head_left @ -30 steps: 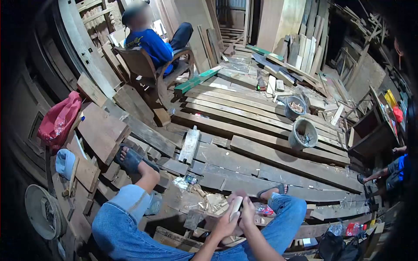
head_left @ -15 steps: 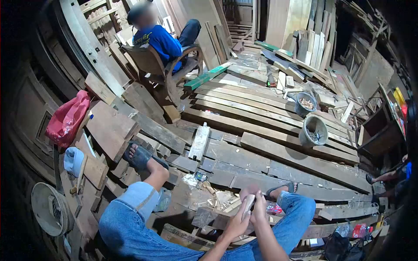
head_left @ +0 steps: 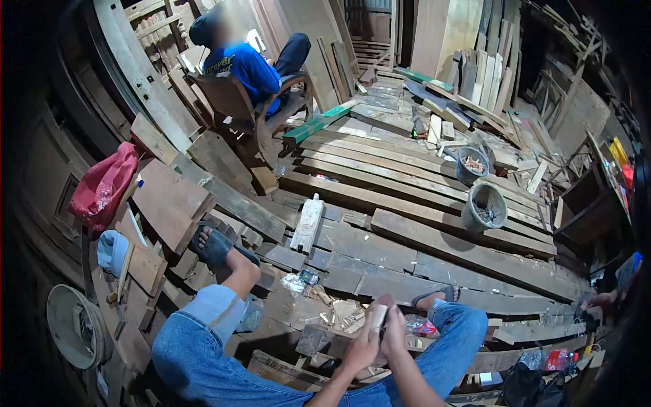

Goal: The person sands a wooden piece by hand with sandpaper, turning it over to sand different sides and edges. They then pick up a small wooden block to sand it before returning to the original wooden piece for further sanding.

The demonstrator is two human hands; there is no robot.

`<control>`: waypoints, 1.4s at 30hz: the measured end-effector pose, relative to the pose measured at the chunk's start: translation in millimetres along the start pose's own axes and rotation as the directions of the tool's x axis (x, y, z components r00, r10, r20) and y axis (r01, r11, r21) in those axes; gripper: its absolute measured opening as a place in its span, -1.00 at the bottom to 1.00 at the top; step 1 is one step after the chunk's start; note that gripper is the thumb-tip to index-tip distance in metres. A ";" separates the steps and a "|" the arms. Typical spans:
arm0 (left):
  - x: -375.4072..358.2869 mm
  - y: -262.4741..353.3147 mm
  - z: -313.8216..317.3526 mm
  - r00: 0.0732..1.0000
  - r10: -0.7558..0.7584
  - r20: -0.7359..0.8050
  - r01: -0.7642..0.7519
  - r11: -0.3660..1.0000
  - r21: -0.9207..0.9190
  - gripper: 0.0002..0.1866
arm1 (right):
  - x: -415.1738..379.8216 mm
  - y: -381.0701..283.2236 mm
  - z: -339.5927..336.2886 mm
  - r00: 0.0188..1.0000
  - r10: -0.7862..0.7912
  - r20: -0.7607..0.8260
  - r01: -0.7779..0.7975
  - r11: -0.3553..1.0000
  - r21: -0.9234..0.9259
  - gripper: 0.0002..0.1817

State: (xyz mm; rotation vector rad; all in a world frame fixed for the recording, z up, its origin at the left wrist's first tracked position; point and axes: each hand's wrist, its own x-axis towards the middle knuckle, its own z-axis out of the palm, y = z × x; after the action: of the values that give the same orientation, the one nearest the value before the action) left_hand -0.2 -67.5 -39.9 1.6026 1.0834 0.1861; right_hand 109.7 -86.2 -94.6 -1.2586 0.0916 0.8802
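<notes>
Both of my hands are closed together between my knees. My left hand point(head_left: 361, 349) grips a small pale wooden piece point(head_left: 378, 315), whose light face shows along the fingers. Pressed against the piece from the other side is my right hand point(head_left: 393, 334), its fingers curled. A reddish-brown scrap point(head_left: 384, 299), like a bit of sandpaper, sticks up at the top of the hands; which hand holds it I cannot tell. Wood offcuts point(head_left: 344, 308) and shavings lie on the planks just beyond my hands.
Long planks point(head_left: 468, 251) cover the floor ahead, with two buckets point(head_left: 485, 207) of small bits on them. A person point(head_left: 243, 71) sits in a wooden chair point(head_left: 227, 98) at the back left. A pail point(head_left: 73, 325) and a red bag point(head_left: 103, 186) are at left, plastic bottles point(head_left: 560, 359) at right.
My hands have shifted slightly left, and the reddish-brown scrap, blurred before, now shows sharply above them. My view has moved a little. At the far right, another person's limb has shifted.
</notes>
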 end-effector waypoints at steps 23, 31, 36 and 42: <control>6.7 -9.4 -3.0 1.000 0.012 -0.002 -0.012 0.990 -0.142 -0.41 | 17.8 3.4 -2.8 0.997 -0.072 0.042 0.078 0.986 -0.149 -0.56; -12.7 -16.5 10.4 0.996 0.089 -0.029 -0.089 0.996 0.004 -0.42 | 0.7 -20.1 -6.1 0.994 -0.111 0.021 0.113 0.966 -0.233 -0.57; -6.8 10.5 -6.5 0.998 0.023 -0.065 -0.033 0.985 -0.169 -0.44 | -18.4 -5.1 -5.7 0.995 0.102 0.015 -0.097 0.977 -0.188 -0.61; -4.7 20.4 -10.6 0.999 -0.025 0.029 0.031 0.974 -0.226 -0.42 | -14.6 -15.1 -0.1 0.999 0.032 -0.005 -0.033 0.988 -0.149 -0.61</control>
State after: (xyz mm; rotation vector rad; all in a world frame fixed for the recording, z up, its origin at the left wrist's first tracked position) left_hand 1.4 -62.3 -17.1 1.3806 1.0260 0.2600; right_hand 109.2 -94.5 -75.4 -1.4009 0.0496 0.9268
